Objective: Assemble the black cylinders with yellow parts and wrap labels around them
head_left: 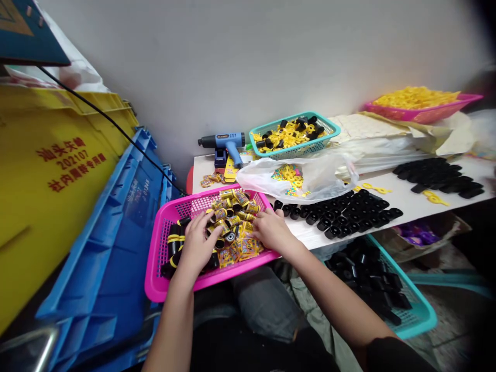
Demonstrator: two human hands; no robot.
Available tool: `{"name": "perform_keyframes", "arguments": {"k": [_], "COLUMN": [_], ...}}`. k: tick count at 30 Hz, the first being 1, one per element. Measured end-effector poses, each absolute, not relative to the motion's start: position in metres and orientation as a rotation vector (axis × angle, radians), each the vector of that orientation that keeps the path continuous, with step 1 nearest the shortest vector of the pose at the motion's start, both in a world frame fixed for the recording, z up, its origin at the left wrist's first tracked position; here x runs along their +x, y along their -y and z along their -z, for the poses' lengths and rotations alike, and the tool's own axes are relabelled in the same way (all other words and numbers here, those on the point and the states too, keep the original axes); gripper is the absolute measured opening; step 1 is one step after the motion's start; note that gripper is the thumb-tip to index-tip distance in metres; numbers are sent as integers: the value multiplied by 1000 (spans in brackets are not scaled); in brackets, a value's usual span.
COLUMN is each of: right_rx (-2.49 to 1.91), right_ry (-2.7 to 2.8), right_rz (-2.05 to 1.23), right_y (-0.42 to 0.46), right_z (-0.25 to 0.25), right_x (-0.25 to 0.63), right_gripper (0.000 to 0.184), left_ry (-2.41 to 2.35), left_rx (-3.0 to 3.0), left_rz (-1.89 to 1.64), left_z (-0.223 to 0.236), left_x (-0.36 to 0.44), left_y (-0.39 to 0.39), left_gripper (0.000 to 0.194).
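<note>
White worktable (406,204) against a grey wall. Pink basket (165,248) at its near-left edge: small yellow-labelled rolls (232,217) and black rolls. Left hand (197,243) palm-down on the pile, fingers spread; grasp cannot be told. Right hand (273,230) curled loosely at the pile's right. Beside: black caps (349,214), blue glue gun (228,142), teal basket (294,134).

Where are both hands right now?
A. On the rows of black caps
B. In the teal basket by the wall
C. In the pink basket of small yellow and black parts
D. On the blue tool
C: the left hand and right hand both rest among the small parts inside the pink basket, away from the teal basket, blue tool and black caps.
</note>
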State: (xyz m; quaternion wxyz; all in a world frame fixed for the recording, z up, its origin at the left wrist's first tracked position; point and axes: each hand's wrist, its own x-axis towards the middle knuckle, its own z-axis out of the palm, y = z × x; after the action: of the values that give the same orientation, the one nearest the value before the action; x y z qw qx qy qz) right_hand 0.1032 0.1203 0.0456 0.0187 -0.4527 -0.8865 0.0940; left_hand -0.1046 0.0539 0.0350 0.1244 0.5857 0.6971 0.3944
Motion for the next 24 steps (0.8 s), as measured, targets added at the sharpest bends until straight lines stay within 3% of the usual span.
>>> {"name": "perform_keyframes", "arguments": {"k": [4, 8, 11, 16, 19, 24], "right_rx": [-1349, -1287, -1244, -1043, -942, -858], "right_ry": [2804, 2864, 2872, 2991, 3014, 2687], "right_rz": [-250, -223, -222, -258, -277, -729], "right_y": [-116, -118, -122, -120, -113, -113], "right_z": [-41, -36, -40, -70, -92, -94], "right_x": [98, 96, 97, 93, 86, 82], "right_gripper": [28, 15, 19, 23, 22, 18], "left_ry": [-2073, -2015, -1982, -1806, -1700, -1600], "left_rx": [1687, 1504, 1371, 1454, 1599, 1239], "left_rz": [-1261, -1424, -1486, -1343, -1267, -1428], "left_z": [-32, -36, -42, -50, -49, -39], "left_x": [-112, -118, -118, -93, -73, -64], "left_y": [-30, -14, -7, -8, -20, -32], "left_gripper": [33, 29, 28, 24, 32, 29]}}
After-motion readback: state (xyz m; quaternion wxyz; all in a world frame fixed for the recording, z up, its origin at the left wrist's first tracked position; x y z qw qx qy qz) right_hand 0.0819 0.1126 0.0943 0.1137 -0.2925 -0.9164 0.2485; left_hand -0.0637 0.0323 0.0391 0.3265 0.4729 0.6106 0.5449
